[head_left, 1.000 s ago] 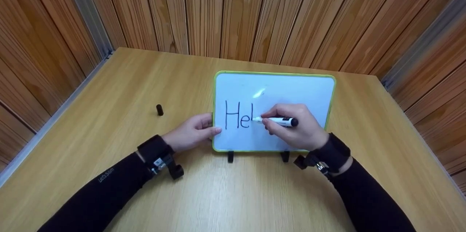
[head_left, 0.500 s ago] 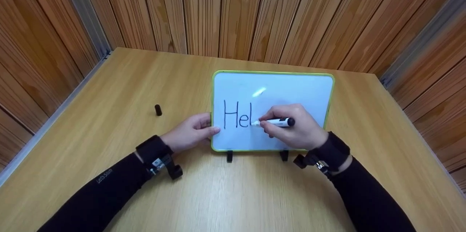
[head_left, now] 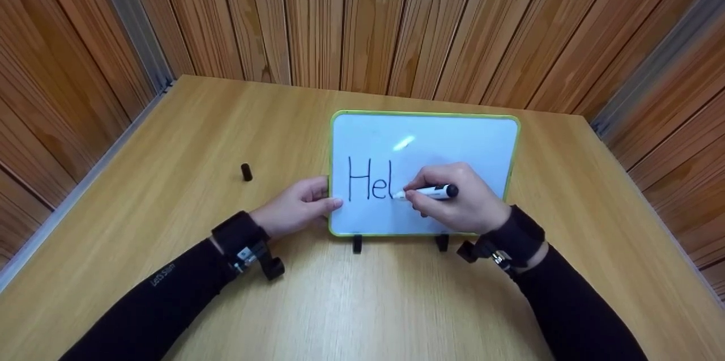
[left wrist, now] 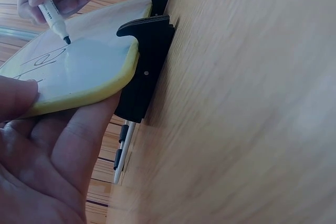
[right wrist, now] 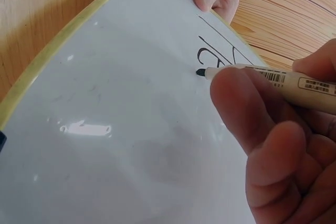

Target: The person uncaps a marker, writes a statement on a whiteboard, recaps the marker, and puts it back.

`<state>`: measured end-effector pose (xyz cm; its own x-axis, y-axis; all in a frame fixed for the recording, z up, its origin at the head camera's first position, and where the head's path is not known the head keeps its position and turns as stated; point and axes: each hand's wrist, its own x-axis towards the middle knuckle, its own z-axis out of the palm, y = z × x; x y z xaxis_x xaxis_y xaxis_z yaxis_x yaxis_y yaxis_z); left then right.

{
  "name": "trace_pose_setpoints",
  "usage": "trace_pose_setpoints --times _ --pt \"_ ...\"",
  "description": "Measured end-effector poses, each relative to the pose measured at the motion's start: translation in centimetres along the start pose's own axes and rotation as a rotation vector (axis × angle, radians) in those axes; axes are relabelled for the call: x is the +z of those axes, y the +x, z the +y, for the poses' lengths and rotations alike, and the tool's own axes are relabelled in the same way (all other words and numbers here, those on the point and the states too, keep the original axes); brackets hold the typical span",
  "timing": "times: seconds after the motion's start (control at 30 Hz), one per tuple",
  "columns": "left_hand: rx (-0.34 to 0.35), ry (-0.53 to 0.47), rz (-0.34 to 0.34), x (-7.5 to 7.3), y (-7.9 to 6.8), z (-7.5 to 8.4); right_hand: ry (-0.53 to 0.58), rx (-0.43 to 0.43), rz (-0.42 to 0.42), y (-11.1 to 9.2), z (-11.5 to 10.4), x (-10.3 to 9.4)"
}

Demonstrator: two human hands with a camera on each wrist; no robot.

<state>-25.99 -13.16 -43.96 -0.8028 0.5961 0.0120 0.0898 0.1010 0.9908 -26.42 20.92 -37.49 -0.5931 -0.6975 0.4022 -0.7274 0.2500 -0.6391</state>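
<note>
A whiteboard (head_left: 368, 134) with a yellow-green rim leans on a black-footed stand (left wrist: 147, 69). My left hand (head_left: 297, 205) grips its left edge, thumb on the front and fingers behind, as the left wrist view (left wrist: 58, 150) shows. In my right hand (head_left: 461, 196) a white marker (head_left: 433, 191) is pinched between thumb and fingers, uncapped. Its black tip (right wrist: 201, 72) is at the foot of the "l" in the black letters "Hel" (head_left: 369, 179); whether it touches the board I cannot tell. The right palm is partly hidden in the head view.
A black marker cap (head_left: 246, 172) stands on the wooden table (head_left: 317, 304), left of the board. Wood-panelled walls (head_left: 374, 21) close off the back and both sides. The stand's thin rear leg (left wrist: 123, 153) reaches back behind the board.
The marker tip has moved down the board, lengthening the "l" stroke and curving it slightly right at its foot. My left hand keeps its hold on the edge.
</note>
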Motion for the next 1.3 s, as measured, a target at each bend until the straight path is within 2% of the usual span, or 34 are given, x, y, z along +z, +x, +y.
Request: trace_pose_setpoints --times 0.23,0.6,1.3 --pt "0.005 0.0 -0.005 0.2 0.0 0.1 0.063 -0.081 0.092 -0.2 0.4 -0.6" --pt "-0.009 0.013 0.003 0.1 -0.1 0.1 0.005 -0.148 0.228 0.0 0.3 -1.4" --pt "0.021 0.011 -0.001 0.0 0.0 -0.1 0.013 -0.155 0.263 0.3 0.6 -1.2"
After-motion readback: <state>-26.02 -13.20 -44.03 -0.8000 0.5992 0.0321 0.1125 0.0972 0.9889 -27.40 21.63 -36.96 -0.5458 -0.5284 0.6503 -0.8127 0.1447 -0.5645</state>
